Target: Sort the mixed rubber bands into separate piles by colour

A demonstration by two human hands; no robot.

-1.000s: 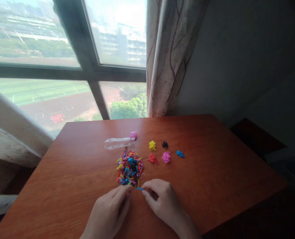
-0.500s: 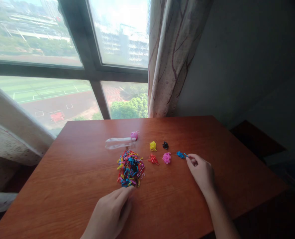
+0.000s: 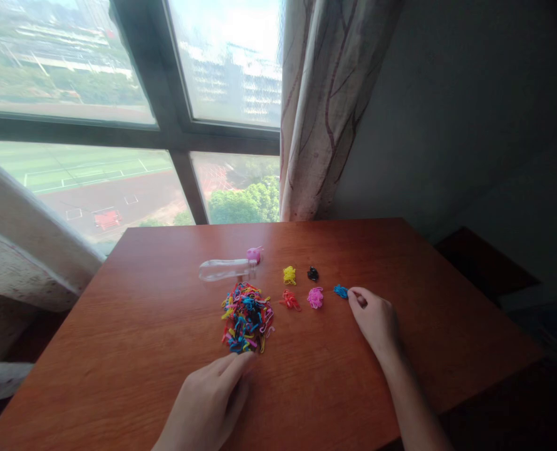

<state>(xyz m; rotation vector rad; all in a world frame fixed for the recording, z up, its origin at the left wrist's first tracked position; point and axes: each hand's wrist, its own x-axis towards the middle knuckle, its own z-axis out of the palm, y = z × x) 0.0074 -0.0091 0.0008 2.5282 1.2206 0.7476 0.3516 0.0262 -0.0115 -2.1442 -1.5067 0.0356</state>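
A mixed heap of small coloured rubber bands (image 3: 247, 319) lies on the brown wooden table (image 3: 141, 338). At the heap's near edge rests my left hand (image 3: 207, 394), fingers curled together with the tips turned away; whatever they hold is hidden. Right of the heap are single-colour piles: yellow bands (image 3: 289, 275), black bands (image 3: 312, 274), red bands (image 3: 290, 300), pink bands (image 3: 315, 298) and blue bands (image 3: 340, 291). My right hand (image 3: 374, 316) pinches thumb and forefinger together at the right edge of the blue pile. Its fingertips cover what is between them.
A clear plastic bottle (image 3: 224, 270) lies on its side behind the heap, with a pink lid (image 3: 254, 255) by its mouth. The window (image 3: 175, 138) and a patterned curtain (image 3: 316, 125) stand beyond the table's far edge. A dark wall is on the right.
My right hand has moved slightly left to the blue pile. The blue band that stuck out from its fingertips no longer shows apart from the pile. My left hand has stayed put.
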